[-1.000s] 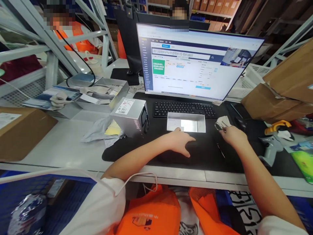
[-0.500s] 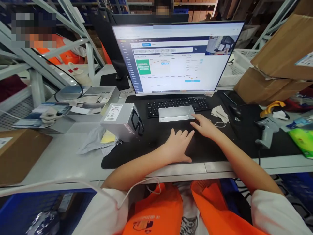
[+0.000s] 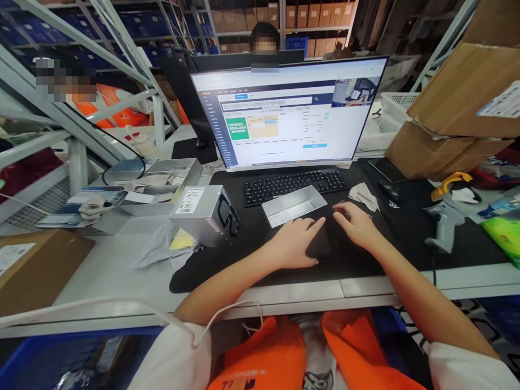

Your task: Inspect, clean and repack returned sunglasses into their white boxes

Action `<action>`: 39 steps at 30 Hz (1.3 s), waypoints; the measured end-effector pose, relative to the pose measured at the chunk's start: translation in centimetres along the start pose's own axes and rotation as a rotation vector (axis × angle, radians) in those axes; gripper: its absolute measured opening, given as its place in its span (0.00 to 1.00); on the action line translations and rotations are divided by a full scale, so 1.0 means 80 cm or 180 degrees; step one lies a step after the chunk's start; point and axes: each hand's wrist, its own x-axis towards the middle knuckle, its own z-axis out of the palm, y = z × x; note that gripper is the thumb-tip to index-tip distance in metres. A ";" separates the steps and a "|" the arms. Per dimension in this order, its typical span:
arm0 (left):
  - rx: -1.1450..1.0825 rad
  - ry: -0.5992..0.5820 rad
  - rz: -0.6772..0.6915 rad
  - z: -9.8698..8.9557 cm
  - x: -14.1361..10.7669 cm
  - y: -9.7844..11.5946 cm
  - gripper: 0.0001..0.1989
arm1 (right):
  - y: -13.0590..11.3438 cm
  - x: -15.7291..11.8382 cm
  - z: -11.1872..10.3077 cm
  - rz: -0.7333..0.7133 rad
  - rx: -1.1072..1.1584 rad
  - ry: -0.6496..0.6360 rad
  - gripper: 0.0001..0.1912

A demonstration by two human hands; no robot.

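A shallow open silver-grey box (image 3: 287, 215) lies at an angle on the black desk mat (image 3: 252, 262), just in front of the keyboard (image 3: 294, 185). My left hand (image 3: 296, 244) is spread low over the mat at the box's near edge, thumb and index finger wide apart. Between them is a dark shape that I cannot make out against the mat. To the right of the box, my right hand (image 3: 357, 225) hovers with loosely curved fingers apart, holding nothing visible. A grey printed carton (image 3: 203, 216) stands left of my hands.
A monitor (image 3: 284, 119) stands behind the keyboard. On the right are a crumpled cloth (image 3: 363, 196), a mouse (image 3: 389, 189), a barcode scanner (image 3: 442, 225) and stacked cardboard boxes (image 3: 455, 103). Opened packaging (image 3: 162, 179) and a brown carton (image 3: 43, 265) occupy the left. Co-workers sit beyond.
The silver box has turned, its left end now nearer me. My right hand has moved right, away from the box. A yellow panel has appeared on the monitor, and the camera has tilted up.
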 end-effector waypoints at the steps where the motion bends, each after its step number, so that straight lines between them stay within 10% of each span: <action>1: -0.0058 0.0034 -0.0018 0.003 0.003 -0.001 0.54 | -0.004 -0.015 -0.001 0.0194 0.0117 -0.0157 0.20; 6: -0.0119 -0.0048 0.0205 0.015 0.016 -0.004 0.53 | -0.023 -0.066 0.008 0.1016 0.0725 -0.1323 0.16; 13: -0.0003 -0.0135 0.0103 0.017 0.019 0.002 0.41 | -0.027 -0.054 -0.002 0.1044 0.0837 -0.1247 0.18; 22: 0.0063 -0.0206 -0.0005 0.030 0.029 0.008 0.26 | -0.154 -0.026 -0.010 -0.0558 -0.0825 -0.1456 0.15; 29: -0.1041 0.0547 -0.0019 0.027 0.019 0.002 0.25 | -0.072 -0.045 -0.010 0.0189 -0.0222 -0.1138 0.14; 34: -0.1309 0.0753 0.0215 0.024 0.023 -0.003 0.27 | -0.063 -0.053 0.028 -0.0339 0.0296 -0.0380 0.10; 39: -0.0996 0.1367 -0.0030 0.021 -0.016 -0.011 0.28 | -0.028 -0.053 -0.012 -0.0638 0.0456 -0.0504 0.23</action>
